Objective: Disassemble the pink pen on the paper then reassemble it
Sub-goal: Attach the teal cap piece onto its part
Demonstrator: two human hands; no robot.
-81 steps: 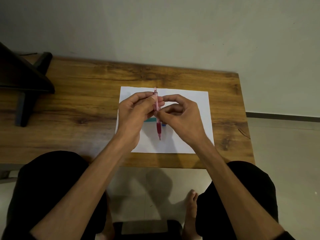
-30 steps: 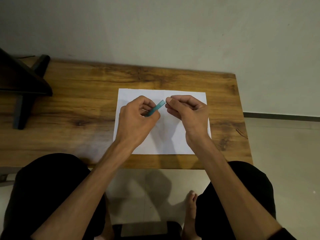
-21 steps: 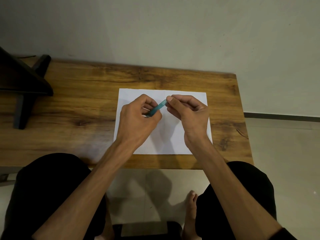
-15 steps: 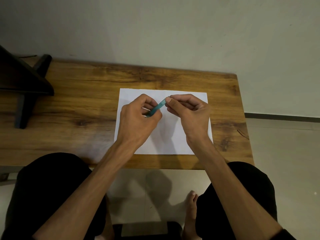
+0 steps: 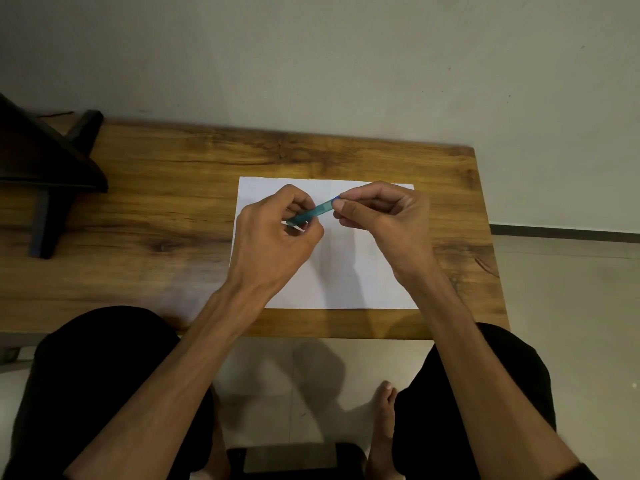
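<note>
A white sheet of paper lies on the wooden table. Above it I hold a teal, see-through pen, tilted with its upper end to the right. My left hand grips its lower left part in closed fingers. My right hand pinches the upper right end, where a small blue tip shows. No pink pen is visible; my hands hide part of the paper.
A dark wooden stand sits at the table's left end. The wall runs just behind the table. My knees in black cloth and a bare foot are below the table's front edge, with a dark object on the floor.
Earlier both hands held the pink pen upright over the paper; now they hold a teal pen. In the last second the hands have barely shifted, with the right fingers staying at the pen's end.
</note>
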